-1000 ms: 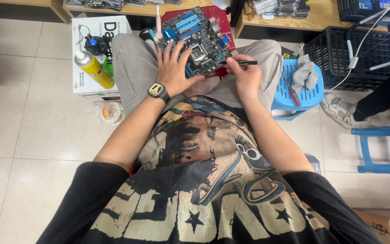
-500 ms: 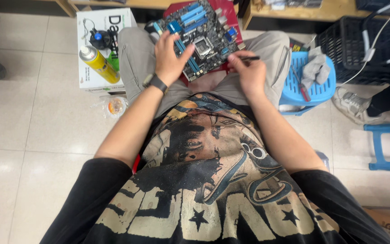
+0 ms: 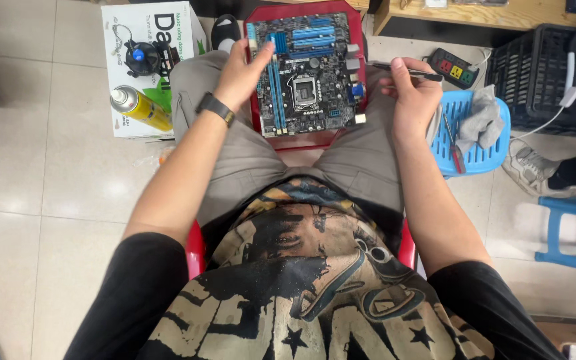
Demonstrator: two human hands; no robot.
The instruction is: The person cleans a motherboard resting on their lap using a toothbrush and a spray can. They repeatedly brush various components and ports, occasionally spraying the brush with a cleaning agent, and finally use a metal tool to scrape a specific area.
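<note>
A dark computer motherboard (image 3: 311,77) with blue slots lies on a red tray (image 3: 307,141) across my knees. My left hand (image 3: 241,73), with a black wristwatch on the wrist, grips the board's left edge. My right hand (image 3: 409,93) is off the board's right side and holds a thin dark tool (image 3: 408,71), its tip pointing left toward the board. The empty processor socket sits in the board's middle.
A white box (image 3: 143,70) on the floor to the left carries a yellow spray can (image 3: 140,109) and a small fan cooler (image 3: 144,57). A blue plastic stool (image 3: 475,150) at right holds a grey cloth and a screwdriver. A power strip (image 3: 453,67) and black crate (image 3: 545,80) lie beyond.
The motherboard has straightened on my lap. My left hand slid from on top of it to its left edge, and my right hand with the tool pulled off to the right.
</note>
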